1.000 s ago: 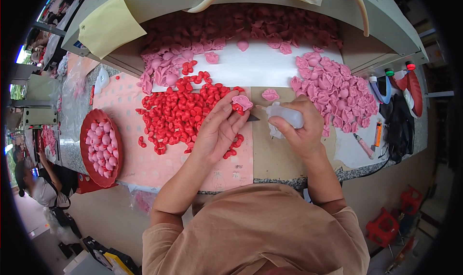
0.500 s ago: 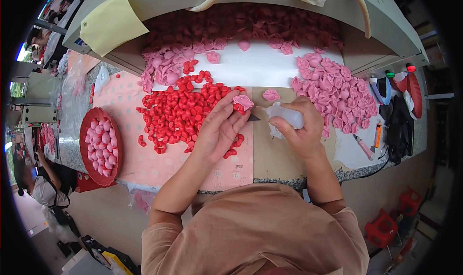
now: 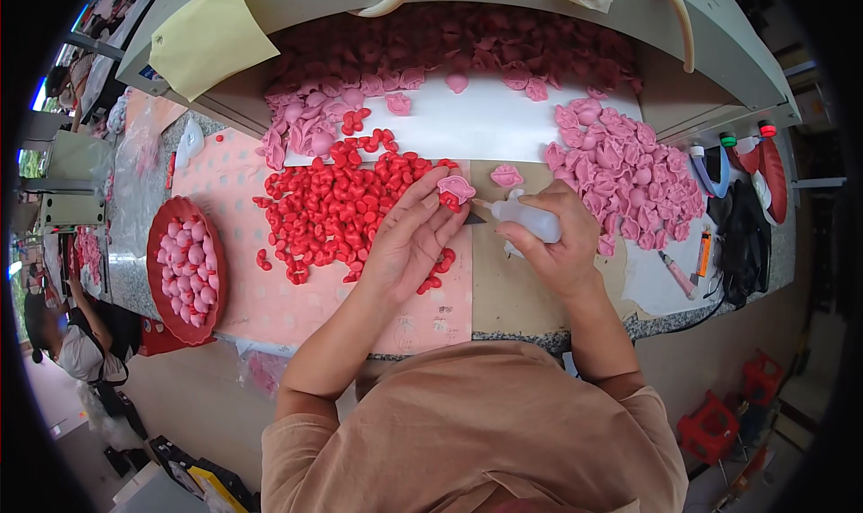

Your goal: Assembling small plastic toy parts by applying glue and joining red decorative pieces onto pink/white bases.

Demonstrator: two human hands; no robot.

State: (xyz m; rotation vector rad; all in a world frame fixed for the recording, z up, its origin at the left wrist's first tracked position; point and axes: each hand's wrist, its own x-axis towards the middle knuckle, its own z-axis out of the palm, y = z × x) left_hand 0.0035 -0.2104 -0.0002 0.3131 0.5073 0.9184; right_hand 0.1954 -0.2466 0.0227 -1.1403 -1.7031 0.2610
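My left hand (image 3: pixel 406 248), palm up, pinches a pink ruffled petal-shaped piece (image 3: pixel 457 187) and a small glossy red piece (image 3: pixel 449 200) at its fingertips. Wrapped round a translucent white squeeze bottle (image 3: pixel 534 222), my right hand (image 3: pixel 573 248) tilts it so that its thin nozzle points left. The nozzle tip is close to the two pieces; whether it touches them I cannot tell. Just beyond the bottle, a single pink ruffled piece (image 3: pixel 506 176) lies on the brown sheet (image 3: pixel 503 306). A heap of red pieces (image 3: pixel 333 212) spreads left of my left hand.
Pink pieces (image 3: pixel 629 171) are heaped at right, and more fill the grey booth (image 3: pixel 719 54) behind. A red scalloped basket (image 3: pixel 222 288) holds pink-and-red pieces at left. An orange cutter (image 3: pixel 703 254) and a tube (image 3: pixel 679 275) lie far right. Another person (image 3: pixel 85 342) is at far left.
My right hand has moved the squeeze bottle slightly left, bringing its nozzle up to the pieces in my left hand. The left hand has barely shifted.
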